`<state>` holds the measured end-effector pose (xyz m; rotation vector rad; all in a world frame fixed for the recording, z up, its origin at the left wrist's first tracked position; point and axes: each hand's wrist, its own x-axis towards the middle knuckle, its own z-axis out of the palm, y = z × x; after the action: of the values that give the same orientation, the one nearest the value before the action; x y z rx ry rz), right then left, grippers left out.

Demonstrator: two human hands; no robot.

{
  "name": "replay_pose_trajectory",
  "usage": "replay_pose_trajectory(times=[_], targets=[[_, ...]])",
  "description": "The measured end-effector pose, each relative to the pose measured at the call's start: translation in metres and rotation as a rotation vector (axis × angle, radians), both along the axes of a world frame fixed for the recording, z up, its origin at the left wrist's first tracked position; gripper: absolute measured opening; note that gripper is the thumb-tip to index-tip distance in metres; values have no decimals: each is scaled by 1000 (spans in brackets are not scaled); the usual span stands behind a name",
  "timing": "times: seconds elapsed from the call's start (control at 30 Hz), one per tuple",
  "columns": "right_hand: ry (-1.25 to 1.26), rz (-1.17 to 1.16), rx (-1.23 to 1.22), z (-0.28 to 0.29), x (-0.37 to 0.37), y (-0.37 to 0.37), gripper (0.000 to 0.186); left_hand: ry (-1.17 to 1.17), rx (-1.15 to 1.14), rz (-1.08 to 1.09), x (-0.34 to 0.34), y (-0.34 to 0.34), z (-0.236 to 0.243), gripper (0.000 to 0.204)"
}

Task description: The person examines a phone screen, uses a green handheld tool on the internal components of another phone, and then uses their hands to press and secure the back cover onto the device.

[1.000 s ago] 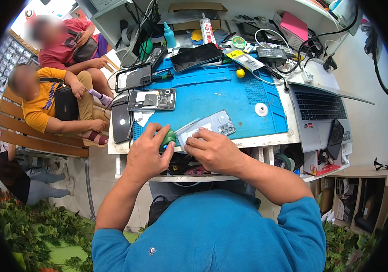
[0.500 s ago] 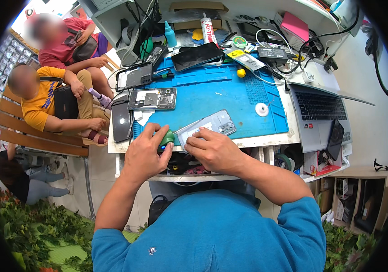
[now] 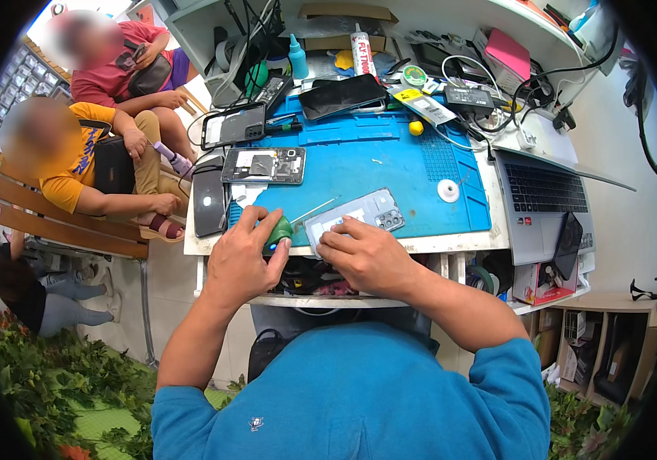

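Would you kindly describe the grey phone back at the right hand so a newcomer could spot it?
On the desk lies a blue mat. At its near edge, the right hand touches the grey phone back. Unlike the opened phone at the mat's left, with its innards bare, it shows a cluster of camera rings.

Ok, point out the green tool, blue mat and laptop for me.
Green tool point(image 3: 283, 228), head view: its handle.
Blue mat point(image 3: 359, 172), head view: bare surface near its middle.
Laptop point(image 3: 546, 188), head view: its keyboard.
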<state>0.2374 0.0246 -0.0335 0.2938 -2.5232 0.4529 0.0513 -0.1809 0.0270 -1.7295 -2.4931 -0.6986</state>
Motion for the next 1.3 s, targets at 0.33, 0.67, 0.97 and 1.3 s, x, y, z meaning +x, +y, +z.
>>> replay_pose_trajectory(times=[0.33,0.67,0.97,1.3], targets=[[-15,28,-8,5,1,-2,36,-34,-60,-28,-4,-4,1,46],[-33,4,-33,0,0,-1,34,-102,4,6,-5,-29,6,40],[-51,3,-17,1,1,0,35,-90,39,10,-3,-22,2,39],[-63,14,-37,5,1,-2,34,-102,27,88,-4,-25,-1,41]])
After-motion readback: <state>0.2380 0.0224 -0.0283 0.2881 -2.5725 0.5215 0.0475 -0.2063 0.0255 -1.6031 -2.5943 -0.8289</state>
